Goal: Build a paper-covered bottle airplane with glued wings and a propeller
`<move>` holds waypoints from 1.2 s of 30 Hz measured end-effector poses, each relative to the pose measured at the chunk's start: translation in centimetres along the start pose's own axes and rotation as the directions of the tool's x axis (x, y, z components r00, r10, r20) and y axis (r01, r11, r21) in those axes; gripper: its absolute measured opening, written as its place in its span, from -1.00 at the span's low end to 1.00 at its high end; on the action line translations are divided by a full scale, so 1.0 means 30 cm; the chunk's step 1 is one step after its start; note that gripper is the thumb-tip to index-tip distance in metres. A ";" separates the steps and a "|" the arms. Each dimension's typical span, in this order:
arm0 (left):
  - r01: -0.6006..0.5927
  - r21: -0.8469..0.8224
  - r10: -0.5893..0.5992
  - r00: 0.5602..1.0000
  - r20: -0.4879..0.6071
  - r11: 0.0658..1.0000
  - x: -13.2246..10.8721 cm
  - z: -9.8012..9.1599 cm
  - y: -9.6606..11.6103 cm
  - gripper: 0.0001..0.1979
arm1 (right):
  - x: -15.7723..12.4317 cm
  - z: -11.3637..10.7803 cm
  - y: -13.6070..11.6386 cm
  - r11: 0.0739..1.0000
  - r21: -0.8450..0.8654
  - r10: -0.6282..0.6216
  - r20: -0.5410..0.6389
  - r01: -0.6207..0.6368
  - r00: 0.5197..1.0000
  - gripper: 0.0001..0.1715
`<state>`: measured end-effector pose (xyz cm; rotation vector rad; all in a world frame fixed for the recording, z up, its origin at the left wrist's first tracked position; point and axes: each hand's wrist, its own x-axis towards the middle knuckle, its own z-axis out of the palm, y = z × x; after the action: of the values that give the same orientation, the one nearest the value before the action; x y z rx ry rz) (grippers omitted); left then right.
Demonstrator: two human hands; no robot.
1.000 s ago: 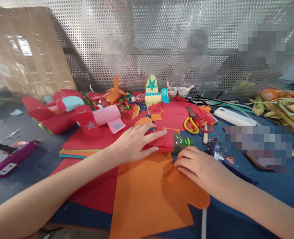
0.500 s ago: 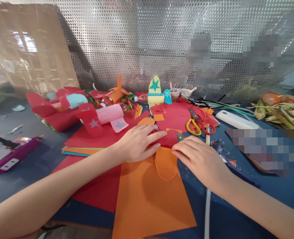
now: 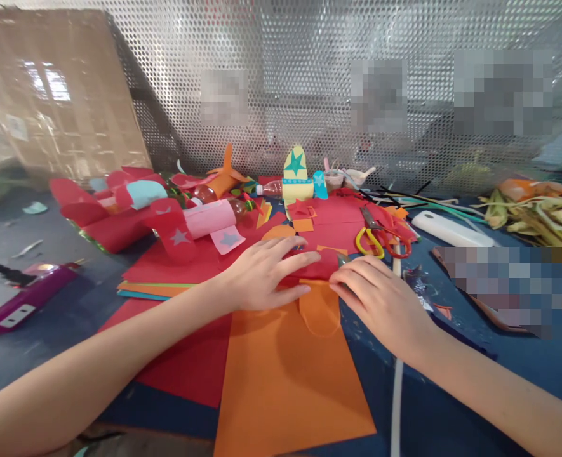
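A roll of red paper [image 3: 326, 263], apparently wrapped round a bottle with a dark green end showing, lies across the middle. My left hand [image 3: 264, 270] rests over it with fingers stretched and spread, the thumb apart on the near side. My right hand [image 3: 371, 289] has its fingertips pinched at the upper right corner of a rounded orange paper wing [image 3: 319, 311], beside the roll's right end. That wing hangs from the roll's near side over a large orange sheet [image 3: 293, 387]. Another orange rounded piece [image 3: 279, 233] shows behind the roll.
Red-and-yellow scissors [image 3: 376, 235] lie behind my right hand. Paper-covered bottle planes, one pink [image 3: 209, 219] and one yellow [image 3: 298, 187], stand further back. A purple power strip [image 3: 28, 304] is at left, a white tool [image 3: 452, 228] at right. Stacked coloured paper [image 3: 152, 289] lies left.
The orange wing has tilted upward slightly at its near end and shifted a little right. My left thumb has moved slightly right. Both hands stay at the red roll.
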<state>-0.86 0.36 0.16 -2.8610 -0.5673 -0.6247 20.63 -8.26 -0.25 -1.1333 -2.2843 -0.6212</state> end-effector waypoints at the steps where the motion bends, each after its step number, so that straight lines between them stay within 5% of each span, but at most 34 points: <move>1: -0.028 -0.009 0.028 0.999 -0.037 1.000 -0.001 0.003 -0.005 -0.58 | -0.004 -0.002 -0.001 1.000 0.013 0.015 0.012 -0.015 1.000 -0.72; 7: -0.212 -0.076 0.206 0.975 -0.081 0.974 0.012 -0.008 -0.013 -0.84 | -0.041 -0.007 -0.015 0.995 0.076 0.065 0.085 -0.071 0.994 -0.75; 14: -0.218 -0.118 0.214 0.976 -0.044 0.969 0.010 -0.018 -0.021 -0.87 | -0.027 -0.023 -0.027 0.984 0.121 0.116 0.128 -0.132 0.985 -0.94; 18: -0.198 -0.140 0.196 0.980 -0.032 0.970 0.011 -0.018 -0.032 -0.86 | -0.055 -0.120 0.008 0.983 0.063 0.158 0.192 -0.173 0.968 -0.74; 24: -0.165 -0.157 0.169 0.986 0.011 0.974 0.023 -0.022 -0.022 -0.87 | -0.290 -0.205 0.112 0.889 -0.414 0.323 0.260 -0.197 0.910 -0.14; 28: -0.101 -0.170 0.109 0.993 0.038 0.980 0.023 -0.017 -0.028 -0.84 | -0.415 -0.167 0.142 0.850 -0.395 0.472 0.281 -0.348 0.836 -0.14; 36: -0.020 -0.151 0.028 0.998 0.048 0.988 0.034 -0.009 -0.032 -0.74 | -0.425 -0.119 0.117 0.862 -0.323 0.460 0.171 -0.392 0.871 -0.33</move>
<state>-0.47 1.51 0.91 -3.0277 -0.5132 -0.6184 30.99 -15.94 -4.85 -1.8852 -2.0620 -0.6649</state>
